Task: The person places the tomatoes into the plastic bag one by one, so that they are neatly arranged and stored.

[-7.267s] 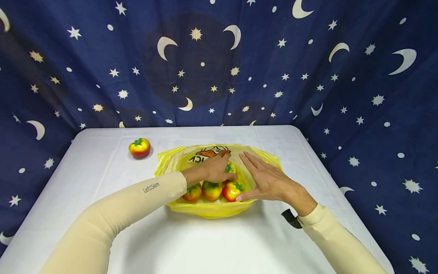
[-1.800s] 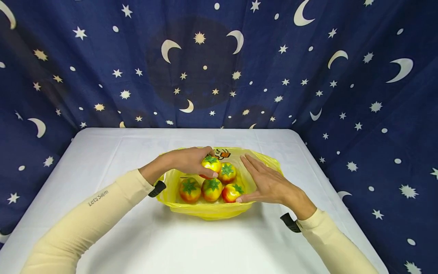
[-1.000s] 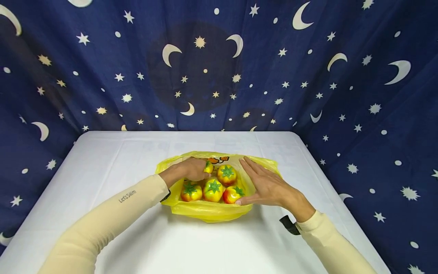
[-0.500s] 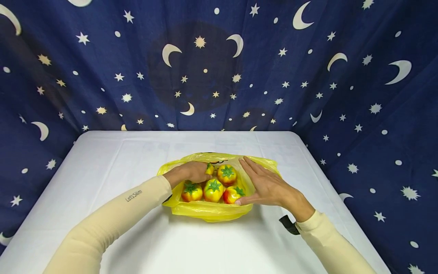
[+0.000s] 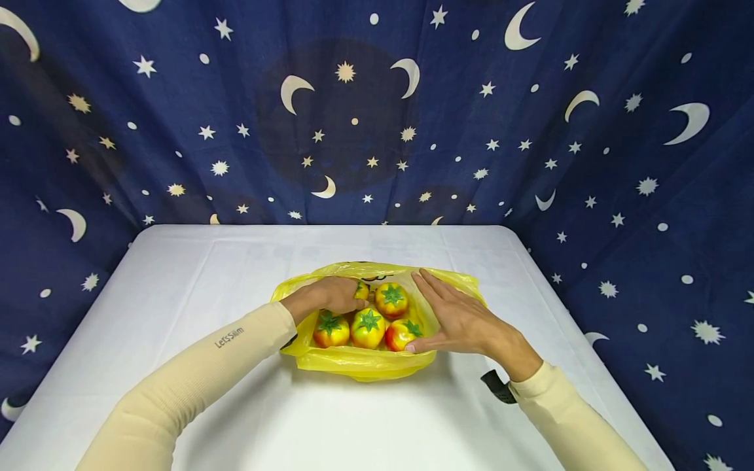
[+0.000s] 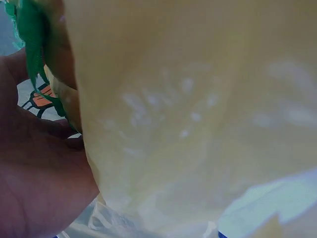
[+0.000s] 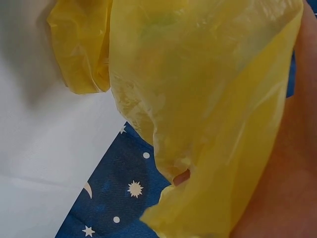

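A yellow plastic bag (image 5: 365, 370) lies with its mouth spread, several red-and-yellow tomatoes with green star-shaped tops inside. My left hand (image 5: 337, 294) is down in its left side, holding a tomato (image 5: 361, 291) that is partly hidden between thumb and fingers. Close by are the front middle tomato (image 5: 368, 328), the back tomato (image 5: 391, 301) and the front right tomato (image 5: 400, 333). My right hand (image 5: 462, 314) rests in the bag's right side with straight, spread fingers, its thumb at the front rim. Bag plastic fills most of both wrist views.
The bag stands mid-table on a white tablecloth (image 5: 377, 425). A dark blue curtain (image 5: 353, 183) with moons and stars hangs behind and along both sides of the table.
The tomato that lay at the table's back left is gone from there. My left hand has lowered a tomato into the bag and has stayed nearly still this last half second.
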The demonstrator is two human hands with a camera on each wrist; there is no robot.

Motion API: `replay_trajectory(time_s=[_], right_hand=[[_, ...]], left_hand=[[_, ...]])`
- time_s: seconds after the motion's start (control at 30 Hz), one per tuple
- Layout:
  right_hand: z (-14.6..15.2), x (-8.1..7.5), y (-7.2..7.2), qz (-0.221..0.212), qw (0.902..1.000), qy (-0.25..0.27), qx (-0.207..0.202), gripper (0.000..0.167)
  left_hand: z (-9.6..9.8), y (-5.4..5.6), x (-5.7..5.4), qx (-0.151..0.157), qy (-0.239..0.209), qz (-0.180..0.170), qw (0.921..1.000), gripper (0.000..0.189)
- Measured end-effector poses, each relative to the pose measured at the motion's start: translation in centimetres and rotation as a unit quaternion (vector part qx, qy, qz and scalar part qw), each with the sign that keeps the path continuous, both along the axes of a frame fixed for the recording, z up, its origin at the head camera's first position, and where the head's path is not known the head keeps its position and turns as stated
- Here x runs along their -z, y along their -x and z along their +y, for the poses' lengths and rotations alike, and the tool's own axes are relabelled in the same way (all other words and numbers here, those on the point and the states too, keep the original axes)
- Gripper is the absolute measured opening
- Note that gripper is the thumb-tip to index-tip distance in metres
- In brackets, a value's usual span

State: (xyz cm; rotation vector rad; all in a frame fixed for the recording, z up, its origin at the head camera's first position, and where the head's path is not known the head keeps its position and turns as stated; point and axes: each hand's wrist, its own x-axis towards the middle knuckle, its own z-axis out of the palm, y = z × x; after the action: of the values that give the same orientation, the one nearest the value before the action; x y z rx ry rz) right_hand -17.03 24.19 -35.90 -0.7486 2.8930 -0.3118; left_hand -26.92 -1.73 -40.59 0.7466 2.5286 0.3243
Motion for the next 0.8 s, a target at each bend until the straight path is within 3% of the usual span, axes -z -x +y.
replay_trajectory(time_s=[0.37, 0.6, 0.8], right_hand=[[-0.1, -0.2, 0.0, 0.006, 1.0, 0.001, -0.005, 0.13], [-0.2, -0.1, 0.1, 0.01, 0.9999, 0.004, -0.008, 0.13], [-0.2, -0.1, 0.1, 0.01, 0.9999, 0.0, -0.01, 0.131]], left_hand=[[0.2, -0.4, -0.3, -0.001, 0.009, 0.013, 0.9999, 0.05], [0.4, -1.1, -0.7, -0.019, 0.0, 0.015, 0.9997, 0.05], [0.6, -2.0, -1.3, -0.018, -0.02, 0.058, 0.998, 0.078]])
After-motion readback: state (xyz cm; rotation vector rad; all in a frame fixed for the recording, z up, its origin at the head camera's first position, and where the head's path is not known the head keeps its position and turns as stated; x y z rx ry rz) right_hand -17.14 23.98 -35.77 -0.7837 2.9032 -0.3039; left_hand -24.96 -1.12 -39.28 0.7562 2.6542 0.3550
